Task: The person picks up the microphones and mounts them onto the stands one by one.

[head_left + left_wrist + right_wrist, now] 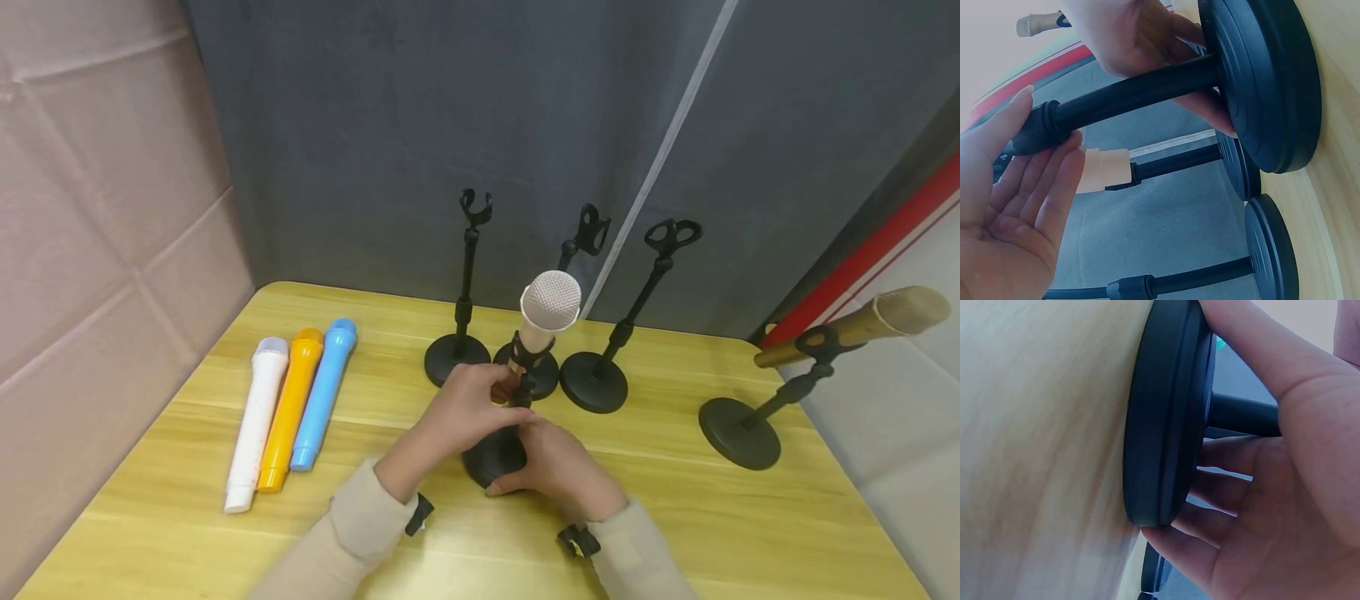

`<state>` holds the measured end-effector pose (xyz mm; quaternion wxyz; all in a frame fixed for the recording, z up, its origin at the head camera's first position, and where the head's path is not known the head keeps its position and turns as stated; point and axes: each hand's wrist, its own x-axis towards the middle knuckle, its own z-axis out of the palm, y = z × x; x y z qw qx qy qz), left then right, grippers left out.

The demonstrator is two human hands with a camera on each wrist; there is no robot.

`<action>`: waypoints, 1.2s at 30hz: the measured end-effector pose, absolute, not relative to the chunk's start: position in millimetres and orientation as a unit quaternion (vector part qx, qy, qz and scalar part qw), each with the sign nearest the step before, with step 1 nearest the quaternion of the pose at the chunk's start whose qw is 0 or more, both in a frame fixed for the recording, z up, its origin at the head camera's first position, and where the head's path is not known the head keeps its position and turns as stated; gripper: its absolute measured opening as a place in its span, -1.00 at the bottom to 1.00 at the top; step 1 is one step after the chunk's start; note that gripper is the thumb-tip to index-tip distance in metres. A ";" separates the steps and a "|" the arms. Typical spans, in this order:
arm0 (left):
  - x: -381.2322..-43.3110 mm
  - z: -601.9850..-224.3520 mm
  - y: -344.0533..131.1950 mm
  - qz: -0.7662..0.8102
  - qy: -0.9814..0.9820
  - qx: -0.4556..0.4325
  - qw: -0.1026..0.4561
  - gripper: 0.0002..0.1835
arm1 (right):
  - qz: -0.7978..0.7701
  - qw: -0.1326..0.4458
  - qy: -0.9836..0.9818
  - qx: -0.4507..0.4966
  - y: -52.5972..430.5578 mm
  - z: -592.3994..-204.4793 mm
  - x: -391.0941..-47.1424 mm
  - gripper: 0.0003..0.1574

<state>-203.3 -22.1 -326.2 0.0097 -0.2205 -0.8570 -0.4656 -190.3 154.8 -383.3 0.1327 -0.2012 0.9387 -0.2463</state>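
Observation:
A pale pink microphone [551, 304] with a mesh head sits tilted in the clip of a black desk microphone stand in the middle of the table. My left hand [468, 404] grips the collar of the stand's pole [1141, 94], thumb on one side and fingers on the other. Lower down, my right hand [558, 467] holds the round base [1166, 419] by its rim, thumb and fingers on opposite sides. In the right wrist view the base is at the tabletop; whether it is slightly raised I cannot tell.
White [257, 425], orange [291, 412] and blue [324, 396] microphones lie side by side at left. Three stands with vacant clips, a left one [467, 292], a middle one [592, 229] and a right one [630, 317], stand behind. A gold microphone [862, 325] rests in a stand [738, 433] at right.

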 end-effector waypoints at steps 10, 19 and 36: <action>-204.5 -326.5 -24.7 -0.458 -0.853 -0.252 0.008 -0.78 | -0.251 0.126 0.937 -0.207 154.5 -382.0 -189.2 0.30; -202.8 -325.3 -24.9 -0.426 -0.869 -0.253 -0.001 -0.79 | -0.247 0.122 0.939 -0.207 154.3 -382.9 -189.2 0.34; -196.6 -346.4 -30.9 -0.208 -0.922 -0.285 -0.161 -0.57 | -0.205 0.084 0.957 -0.186 149.5 -378.6 -180.8 0.16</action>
